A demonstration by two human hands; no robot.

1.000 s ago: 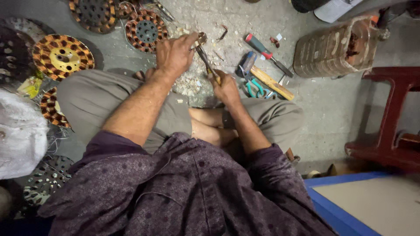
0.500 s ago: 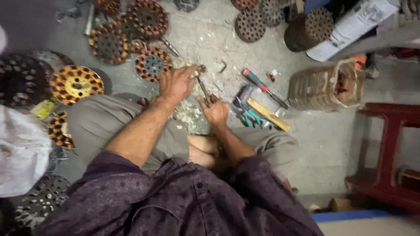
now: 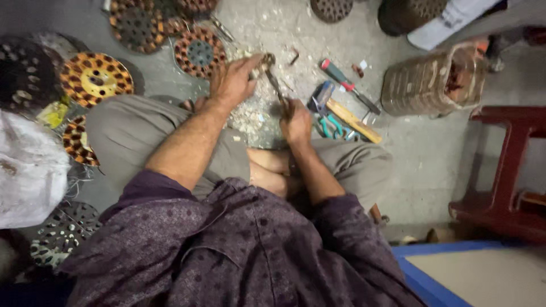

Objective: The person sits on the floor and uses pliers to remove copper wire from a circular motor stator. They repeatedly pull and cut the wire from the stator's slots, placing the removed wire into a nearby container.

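Both hands [image 3: 236,79] [image 3: 296,119] still grip the pliers [image 3: 277,88]; view shifted upward.

A grey concrete floor [image 3: 432,153] carries everything. Round motor stators with copper windings lie on its left part: one orange [image 3: 94,77], one reddish [image 3: 198,52], another at the top edge [image 3: 136,23], darker ones at the far left. A white sack [image 3: 28,170] rests at the left edge. Pale scraps [image 3: 250,116] are scattered near the middle. To the right lie a red-handled screwdriver [image 3: 348,84], green-handled pliers [image 3: 333,126] and a wooden stick [image 3: 352,120], close together. A large cylindrical stator [image 3: 432,82] lies on its side further right, beside a red stool [image 3: 506,170]. A blue-edged board [image 3: 449,273] sits at the lower right.
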